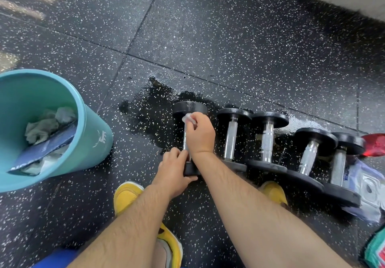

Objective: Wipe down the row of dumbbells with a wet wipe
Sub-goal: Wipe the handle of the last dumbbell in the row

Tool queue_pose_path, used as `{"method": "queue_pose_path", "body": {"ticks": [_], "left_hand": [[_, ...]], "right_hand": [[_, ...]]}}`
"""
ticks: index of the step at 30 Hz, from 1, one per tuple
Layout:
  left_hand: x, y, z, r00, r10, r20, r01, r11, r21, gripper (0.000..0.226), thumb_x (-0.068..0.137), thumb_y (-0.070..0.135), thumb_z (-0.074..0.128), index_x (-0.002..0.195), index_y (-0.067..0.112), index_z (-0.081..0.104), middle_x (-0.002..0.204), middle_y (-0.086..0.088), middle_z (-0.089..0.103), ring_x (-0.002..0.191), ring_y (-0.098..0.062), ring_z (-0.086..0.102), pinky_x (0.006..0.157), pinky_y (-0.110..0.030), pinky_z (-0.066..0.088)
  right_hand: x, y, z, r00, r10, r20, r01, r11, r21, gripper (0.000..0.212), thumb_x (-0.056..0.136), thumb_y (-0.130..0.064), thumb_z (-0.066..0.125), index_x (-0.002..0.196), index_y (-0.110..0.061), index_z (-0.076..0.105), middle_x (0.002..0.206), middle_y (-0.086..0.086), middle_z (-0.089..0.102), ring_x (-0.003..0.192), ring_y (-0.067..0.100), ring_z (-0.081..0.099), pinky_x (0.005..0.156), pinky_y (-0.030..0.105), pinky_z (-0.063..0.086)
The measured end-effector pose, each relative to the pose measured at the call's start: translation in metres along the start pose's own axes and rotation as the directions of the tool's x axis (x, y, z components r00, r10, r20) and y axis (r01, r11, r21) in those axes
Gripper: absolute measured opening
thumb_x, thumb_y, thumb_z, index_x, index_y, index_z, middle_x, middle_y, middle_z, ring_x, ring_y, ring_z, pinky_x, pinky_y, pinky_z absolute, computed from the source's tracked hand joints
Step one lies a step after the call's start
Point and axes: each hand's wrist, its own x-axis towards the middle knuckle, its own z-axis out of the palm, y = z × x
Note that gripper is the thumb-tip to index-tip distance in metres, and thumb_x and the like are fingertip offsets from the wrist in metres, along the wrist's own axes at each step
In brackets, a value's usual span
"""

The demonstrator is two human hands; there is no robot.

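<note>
Black dumbbells (pixel 267 140) lie abreast, wipe (pixel 187 118) on leftmost dumbbell (pixel 190 107).

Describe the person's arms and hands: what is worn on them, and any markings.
Both arms are bare. No sleeve shows on the left forearm or the right forearm, and both are hairy. The left hand and the right hand wear no gloves. No watch, bracelet, ring or marking is visible.

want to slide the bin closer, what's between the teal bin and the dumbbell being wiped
Only speckled floor with a dark wet patch near the dumbbell; nothing stands there, in the head view.
</note>
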Motion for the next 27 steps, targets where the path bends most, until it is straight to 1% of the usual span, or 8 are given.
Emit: {"method": "queue_pose_path", "body": {"ticks": [3,7,9,13,17,22,25,27], "left_hand": [[0.000,0.003,0.001,1.000,0.005,-0.010,-0.005,1.000,0.004,0.055,0.075,0.053,0.077,0.110,0.031,0.042,0.114,0.008,0.037,0.107,-0.015,0.035,0.093,-0.039,0.045],[0.000,0.005,0.002,1.000,-0.008,-0.013,0.008,1.000,0.006,0.056,0.075,0.052,0.077,0.113,0.030,0.042,0.115,0.009,0.036,0.108,-0.014,0.034,0.095,-0.039,0.044],[0.000,0.004,0.001,1.000,-0.010,-0.005,0.010,1.000,0.001,0.055,0.075,0.050,0.078,0.111,0.030,0.042,0.115,0.008,0.036,0.108,-0.015,0.034,0.094,-0.040,0.044],[-0.001,0.009,0.000,1.000,-0.019,-0.014,0.019,1.000,0.001,0.056,0.075,0.046,0.080,0.112,0.029,0.042,0.115,0.009,0.036,0.107,-0.014,0.034,0.094,-0.038,0.043],[-0.001,0.013,0.003,1.000,-0.023,-0.014,0.022,1.000,-0.007,0.056,0.076,0.043,0.080,0.115,0.029,0.043,0.117,0.009,0.034,0.108,-0.014,0.031,0.098,-0.037,0.040],[-0.001,0.013,0.003,1.000,-0.011,-0.008,0.011,1.000,-0.013,0.055,0.078,0.041,0.079,0.117,0.028,0.042,0.118,0.009,0.033,0.109,-0.013,0.031,0.100,-0.037,0.039],[-0.001,0.014,0.004,1.000,-0.006,-0.007,0.005,1.000,-0.019,0.057,0.078,0.040,0.079,0.120,0.027,0.043,0.119,0.008,0.033,0.111,-0.014,0.031,0.101,-0.039,0.040],[0.000,0.014,0.004,1.000,-0.012,-0.009,0.012,1.000,-0.023,0.058,0.078,0.041,0.079,0.121,0.027,0.043,0.118,0.009,0.033,0.110,-0.014,0.032,0.101,-0.039,0.041]], "right_hand": [[-0.002,0.007,0.004,0.992,-0.124,0.035,0.127,0.988,-0.090,0.017,0.095,-0.012,0.057,0.099,-0.014,0.074,0.099,0.001,0.067,0.094,0.024,0.059,0.079,0.036,0.050],[0.003,0.007,0.006,0.962,-0.253,0.103,0.272,0.916,-0.293,0.011,0.093,-0.014,0.065,0.093,-0.007,0.073,0.095,0.007,0.061,0.091,0.028,0.056,0.067,0.037,0.052],[0.004,0.009,0.005,0.939,-0.298,0.172,0.342,0.867,-0.364,0.012,0.093,-0.018,0.066,0.095,-0.007,0.071,0.098,0.007,0.060,0.091,0.028,0.056,0.067,0.038,0.052],[0.004,0.009,0.004,0.977,-0.147,0.153,0.186,0.939,-0.288,0.023,0.098,-0.019,0.053,0.106,-0.008,0.072,0.104,0.007,0.060,0.096,0.027,0.056,0.078,0.043,0.051],[0.004,0.004,-0.004,0.988,-0.001,0.155,0.038,0.971,-0.238,0.018,0.094,-0.021,0.053,0.093,-0.007,0.065,0.099,0.005,0.057,0.090,0.024,0.055,0.076,0.040,0.048],[0.006,0.005,0.000,0.989,-0.007,0.146,0.036,0.979,-0.200,0.018,0.096,-0.023,0.058,0.104,-0.012,0.069,0.106,0.003,0.057,0.096,0.024,0.057,0.078,0.038,0.050],[0.009,0.004,0.003,0.995,-0.014,0.102,0.036,0.975,-0.217,0.021,0.098,-0.027,0.057,0.104,-0.011,0.070,0.103,0.005,0.059,0.096,0.026,0.056,0.078,0.041,0.050],[0.008,0.004,0.002,0.991,-0.021,0.129,0.052,0.969,-0.241,0.022,0.098,-0.026,0.054,0.101,-0.011,0.070,0.100,0.004,0.059,0.094,0.024,0.056,0.078,0.039,0.049]]}}
